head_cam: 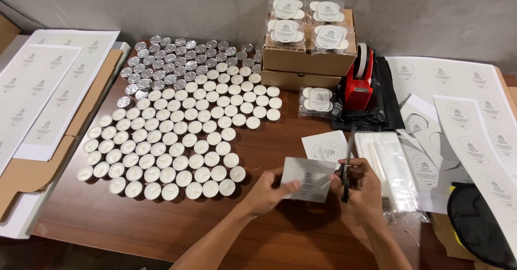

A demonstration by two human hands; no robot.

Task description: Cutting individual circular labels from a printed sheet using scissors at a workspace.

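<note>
On brown wooden table (161,221) by grey wall (215,6), left hand (266,193) grip pinching label sheet (308,178), right hand (362,186) grip around scissors (347,167).

The left hand (269,192) pinches the lower left edge of a small white label card (308,179), held just above the brown tabletop (161,227). The right hand (362,186) grips black scissors (347,167), blades pointing away, at the card's right edge. A second card (325,145) lies just beyond. To the left, white tealights (177,141) stand in close rows, with silver cups (183,60) behind them. Stacked cardboard boxes (307,62) carry packed tealight bags (309,22); a red tape dispenser (360,81) stands beside them. Clear bags (390,167) lie right of the scissors, printed sheets (474,119) beyond.
</note>
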